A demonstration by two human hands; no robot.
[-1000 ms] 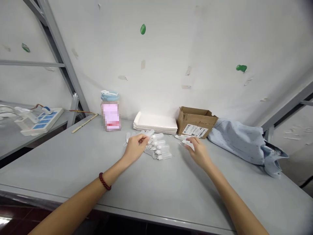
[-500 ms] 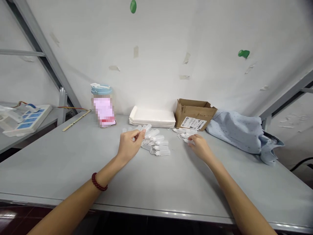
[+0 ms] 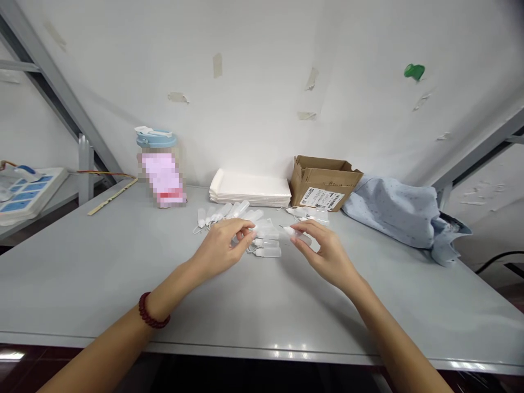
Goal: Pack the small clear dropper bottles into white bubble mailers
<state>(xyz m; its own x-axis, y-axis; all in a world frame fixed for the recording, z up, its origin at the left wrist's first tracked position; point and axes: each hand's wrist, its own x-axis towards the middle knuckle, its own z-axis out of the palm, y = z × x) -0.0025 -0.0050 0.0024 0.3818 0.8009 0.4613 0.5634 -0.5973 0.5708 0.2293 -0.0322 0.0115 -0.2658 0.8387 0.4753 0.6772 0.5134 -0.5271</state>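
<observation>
My left hand [image 3: 223, 244], with a dark red bead bracelet on its wrist, is closed in a pinch on a small translucent plastic bottle [image 3: 268, 227]; the fingers partly cover it. Facing it, my right hand [image 3: 329, 248] grips another small translucent bottle [image 3: 303, 236] by its body, and a white cap with a thin dark tip points left. Between and behind the hands lie several similar bottles [image 3: 268, 252] with white caps and thin loops. More bottles [image 3: 315, 214] lie in a small group beyond my right hand.
A stack of white flat packs [image 3: 249, 188] lies by the wall. Beside it stands an open cardboard box [image 3: 325, 183], then a crumpled light blue cloth [image 3: 393, 213]. To the left are a blue-lidded container [image 3: 156, 139], a blurred phone [image 3: 164, 177] and a thin strip [image 3: 112, 196].
My right hand has lifted a bottle from the group by the box and brought it left, close to my left hand. The left hand has shifted slightly right and down. The view has moved a little.
</observation>
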